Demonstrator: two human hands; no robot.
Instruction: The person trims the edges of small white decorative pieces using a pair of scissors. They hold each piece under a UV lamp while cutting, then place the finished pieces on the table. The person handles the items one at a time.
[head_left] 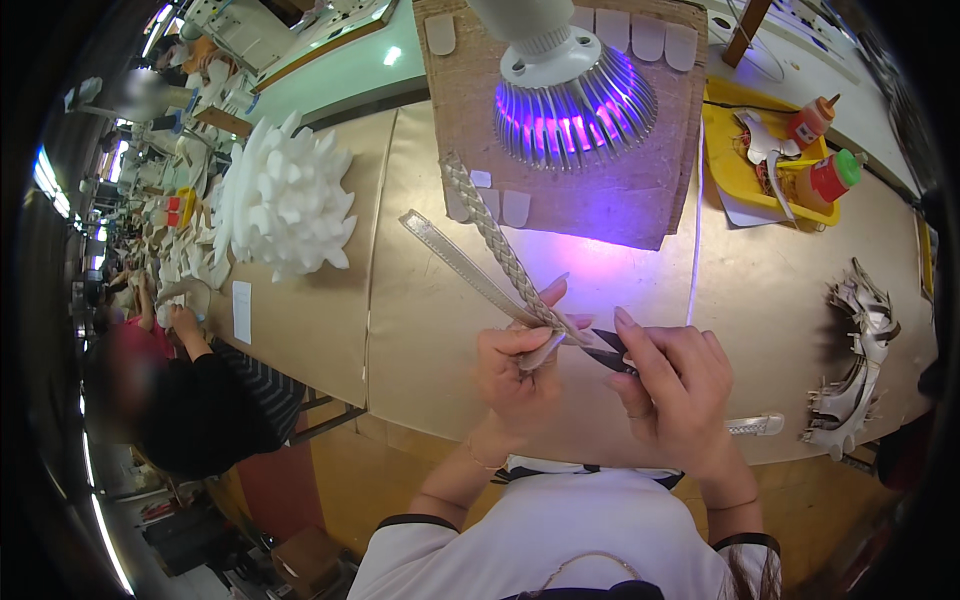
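Note:
My left hand (pixel 517 365) pinches the near end of a pale braided strap (pixel 500 250) that runs up and left across the tan table (pixel 430 330). A flat silvery strap (pixel 455 262) lies beside the braid, also ending at my left fingers. My right hand (pixel 672 385) holds small dark snips (pixel 607 350) whose tips touch the strap end between my two hands. A lamp with a ribbed head (pixel 570 95) glows violet above the work.
A brown cardboard sheet (pixel 640 190) with pale cut pieces lies under the lamp. A heap of white foam pieces (pixel 285 195) sits left. A yellow tray (pixel 730 150) with red bottles stands right, a stack of strap parts (pixel 855 360) far right. Another person (pixel 200 395) sits at the left.

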